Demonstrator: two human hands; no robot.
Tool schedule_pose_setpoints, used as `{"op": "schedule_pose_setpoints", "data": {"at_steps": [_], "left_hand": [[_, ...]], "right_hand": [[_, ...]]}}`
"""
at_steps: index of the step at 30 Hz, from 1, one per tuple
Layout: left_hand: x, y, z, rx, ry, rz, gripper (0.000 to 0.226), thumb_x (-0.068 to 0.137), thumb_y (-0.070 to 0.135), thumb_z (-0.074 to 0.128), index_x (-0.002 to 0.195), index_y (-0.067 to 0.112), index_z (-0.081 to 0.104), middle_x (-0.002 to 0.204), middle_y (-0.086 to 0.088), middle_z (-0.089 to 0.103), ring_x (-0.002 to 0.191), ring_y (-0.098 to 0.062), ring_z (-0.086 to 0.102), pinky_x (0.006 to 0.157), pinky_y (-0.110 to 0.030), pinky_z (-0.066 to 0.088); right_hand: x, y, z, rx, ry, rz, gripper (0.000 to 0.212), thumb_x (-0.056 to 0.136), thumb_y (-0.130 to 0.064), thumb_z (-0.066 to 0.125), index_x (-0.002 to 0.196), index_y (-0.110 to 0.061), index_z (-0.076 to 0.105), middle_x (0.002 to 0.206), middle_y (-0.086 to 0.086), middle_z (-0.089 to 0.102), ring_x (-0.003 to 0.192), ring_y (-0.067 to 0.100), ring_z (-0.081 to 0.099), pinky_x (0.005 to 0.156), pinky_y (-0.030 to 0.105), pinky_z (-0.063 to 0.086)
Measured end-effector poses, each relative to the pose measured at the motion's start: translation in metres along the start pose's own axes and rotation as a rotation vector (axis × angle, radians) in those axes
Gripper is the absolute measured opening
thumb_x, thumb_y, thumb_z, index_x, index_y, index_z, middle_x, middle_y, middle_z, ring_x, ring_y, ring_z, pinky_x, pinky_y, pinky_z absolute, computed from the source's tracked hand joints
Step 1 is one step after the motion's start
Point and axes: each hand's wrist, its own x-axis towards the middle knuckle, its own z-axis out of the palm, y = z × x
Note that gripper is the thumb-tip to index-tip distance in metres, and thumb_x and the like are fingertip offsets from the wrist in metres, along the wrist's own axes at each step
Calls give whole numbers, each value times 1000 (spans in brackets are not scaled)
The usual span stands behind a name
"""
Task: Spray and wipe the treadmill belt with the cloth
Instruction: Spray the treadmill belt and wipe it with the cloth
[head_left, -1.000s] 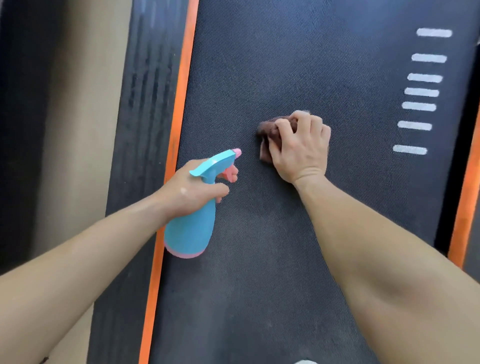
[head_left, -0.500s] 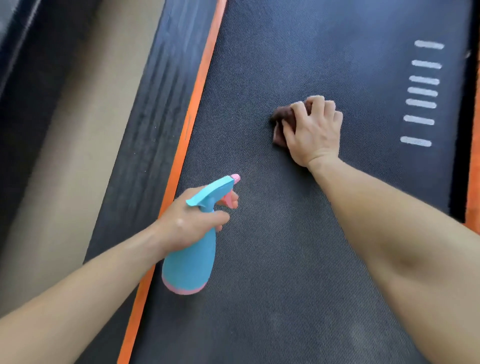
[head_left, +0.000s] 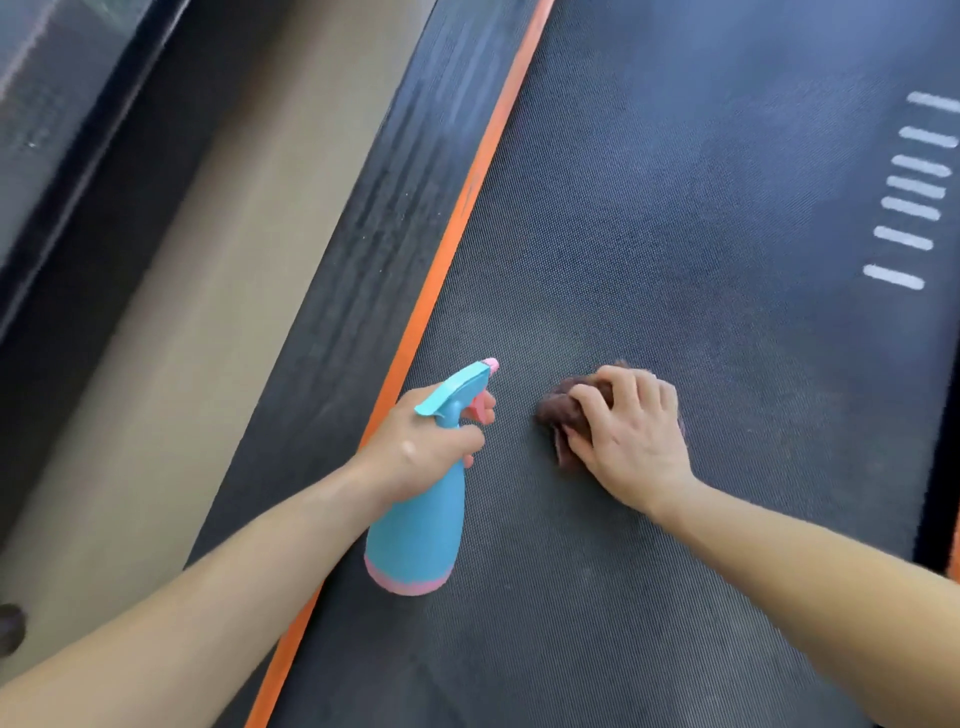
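Observation:
The dark textured treadmill belt (head_left: 675, 234) fills most of the head view. My right hand (head_left: 631, 436) grips a bunched dark brown cloth (head_left: 558, 410) and presses it onto the belt near the middle; most of the cloth is hidden under the fingers. My left hand (head_left: 421, 447) holds a blue spray bottle (head_left: 415, 540) with a pink base and pink nozzle by its neck, a finger at the trigger. The bottle hangs just above the belt's left part, nozzle pointing up and right, a short gap left of the cloth.
An orange stripe (head_left: 441, 260) and a black ribbed side rail (head_left: 363, 234) run along the belt's left edge. Beige floor (head_left: 171, 312) lies beyond, with a dark frame (head_left: 52, 156) at far left. White bars (head_left: 909, 208) mark the belt's right side.
My right hand has drawn the cloth down the belt toward me and closer to the bottle. The view has tilted and shifted left. The left hand keeps its hold on the bottle.

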Motion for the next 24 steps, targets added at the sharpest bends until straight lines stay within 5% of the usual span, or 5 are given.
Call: {"op": "schedule_pose_setpoints", "data": {"at_steps": [8,11,15,18,24], "left_hand": [[-6,-13,4,18,89,-41,15,89,11,66,96,23,71,111,11,73,69,-10,68,72,-22,50],[-13,-21,7,-1,167,-82,1,90,19,71,91,19,70,84,3,73,75,-18,71,70,-17,51],[-25,-30,10,32,231,-68,13,92,18,70,94,6,66,73,2,64,58,-2,55,52,-5,40],[-32,-39,9,35,187,-74,10,91,20,70,100,23,70,96,3,71,67,-5,62,68,-15,47],[-39,-58,0,52,287,-115,16,92,25,69,88,11,64,73,1,65,69,-12,59,62,-19,44]], "right_hand": [[1,1,1,33,66,-8,45,85,-54,54,112,-19,63,123,13,52,108,39,48,88,52,38],[2,2,-3,46,59,-22,44,85,-54,56,112,-19,62,123,12,52,109,38,48,88,51,38],[-5,-9,-10,60,51,-126,43,89,-52,55,112,-17,62,120,11,56,105,38,52,86,51,42],[-12,-21,-10,70,-14,-193,41,89,-52,60,112,-18,63,120,9,57,105,37,53,87,50,43],[-12,-27,-10,68,-31,-187,42,91,-52,58,112,-17,64,120,9,57,104,37,54,87,51,42]]}}
